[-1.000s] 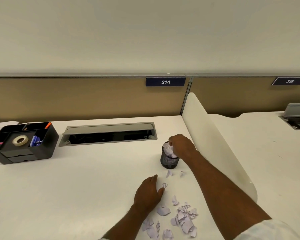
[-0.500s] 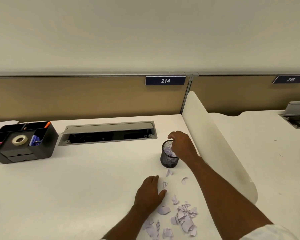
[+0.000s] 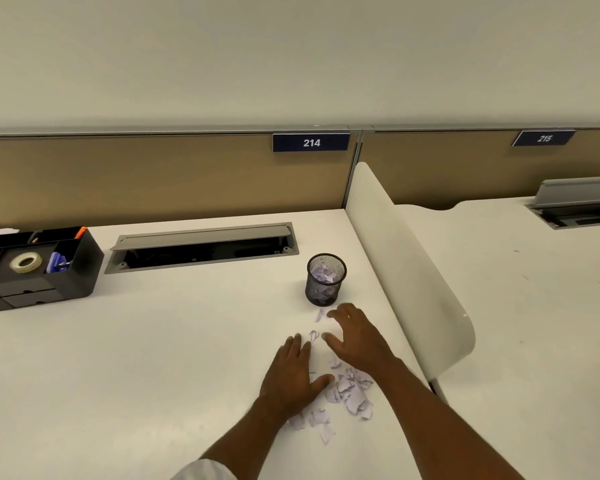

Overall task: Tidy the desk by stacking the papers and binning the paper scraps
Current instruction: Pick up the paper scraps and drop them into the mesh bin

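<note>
Left hand: flat on the desk, fingers spread, holding nothing.
Right hand: spread wide just above the paper scraps, empty.
Scraps: loose between both hands.
Mesh bin: just beyond, part-filled.
Organiser: far left.

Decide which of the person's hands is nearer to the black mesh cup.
Right. The right hand hovers just in front of the mesh cup, fingers spread over loose scraps. The left hand lies flat on the desk, further back and to the left.
</note>
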### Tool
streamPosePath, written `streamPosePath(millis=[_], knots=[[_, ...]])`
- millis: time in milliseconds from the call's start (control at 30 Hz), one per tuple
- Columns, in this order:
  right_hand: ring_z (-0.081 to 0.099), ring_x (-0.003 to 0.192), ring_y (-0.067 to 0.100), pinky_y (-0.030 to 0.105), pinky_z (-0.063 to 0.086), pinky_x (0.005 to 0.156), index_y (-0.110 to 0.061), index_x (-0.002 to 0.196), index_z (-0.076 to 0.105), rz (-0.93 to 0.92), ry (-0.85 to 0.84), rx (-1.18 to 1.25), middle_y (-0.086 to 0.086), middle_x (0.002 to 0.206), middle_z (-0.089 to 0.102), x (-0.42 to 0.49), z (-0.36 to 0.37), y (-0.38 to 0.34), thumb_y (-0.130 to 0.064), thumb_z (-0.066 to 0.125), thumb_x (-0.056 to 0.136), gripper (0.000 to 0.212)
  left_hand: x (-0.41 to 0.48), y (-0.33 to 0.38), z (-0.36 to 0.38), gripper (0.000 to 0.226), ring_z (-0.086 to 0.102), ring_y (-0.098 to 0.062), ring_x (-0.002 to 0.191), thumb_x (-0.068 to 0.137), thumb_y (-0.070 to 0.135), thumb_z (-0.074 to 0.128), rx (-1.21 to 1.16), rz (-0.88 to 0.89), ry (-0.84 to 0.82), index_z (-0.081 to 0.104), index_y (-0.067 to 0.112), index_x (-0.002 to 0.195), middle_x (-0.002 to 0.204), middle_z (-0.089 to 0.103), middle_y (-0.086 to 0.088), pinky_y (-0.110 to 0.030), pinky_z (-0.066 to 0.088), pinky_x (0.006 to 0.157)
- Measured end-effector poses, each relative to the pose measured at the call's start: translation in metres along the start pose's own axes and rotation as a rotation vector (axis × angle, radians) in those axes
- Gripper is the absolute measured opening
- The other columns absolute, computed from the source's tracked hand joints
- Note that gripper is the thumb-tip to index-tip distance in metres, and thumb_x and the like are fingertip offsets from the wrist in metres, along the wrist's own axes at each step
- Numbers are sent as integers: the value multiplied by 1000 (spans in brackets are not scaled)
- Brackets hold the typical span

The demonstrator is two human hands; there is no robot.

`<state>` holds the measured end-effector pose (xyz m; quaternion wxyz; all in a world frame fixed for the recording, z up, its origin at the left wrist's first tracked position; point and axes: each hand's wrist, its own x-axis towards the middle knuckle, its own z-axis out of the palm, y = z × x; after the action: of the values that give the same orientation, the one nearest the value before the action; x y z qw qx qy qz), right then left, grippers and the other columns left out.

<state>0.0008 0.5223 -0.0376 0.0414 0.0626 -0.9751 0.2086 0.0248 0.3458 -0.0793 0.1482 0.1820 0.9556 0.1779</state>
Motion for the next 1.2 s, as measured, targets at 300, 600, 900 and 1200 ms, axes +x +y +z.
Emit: streamPosePath(millis=[300,600,900,1200], knots=[[4,149,29,46,12,119,-30,153,7,154,-522,-152,7,162,0,-51,6,15,-98,41,41,136,-28,-3,13,127,-17,-24,148,59,96,29,142,101,8,-6,21,154,161,-17,-8,-42,-8,120],[18,140,30,46,32,109,-31,152,9,65,-619,-297,5,157,12,-55,-5,12,-64,78,58,121,-39,-9,10,84,0,-21,150,90,63,38,220,167,-39,7,21,155,163,1,-5,-37,6,122],[49,112,30,37,48,94,-30,145,31,143,-554,-131,9,125,32,-56,6,16,-38,83,63,98,-33,7,5,26,49,-23,119,97,17,43,160,113,35,58,13,118,126,56,-5,-34,47,88],[52,111,28,33,47,95,-34,145,33,117,-488,-64,9,127,37,-48,11,10,-47,78,70,88,-15,8,5,26,56,-26,113,97,14,48,81,31,24,63,7,117,119,61,-11,-31,44,94]])
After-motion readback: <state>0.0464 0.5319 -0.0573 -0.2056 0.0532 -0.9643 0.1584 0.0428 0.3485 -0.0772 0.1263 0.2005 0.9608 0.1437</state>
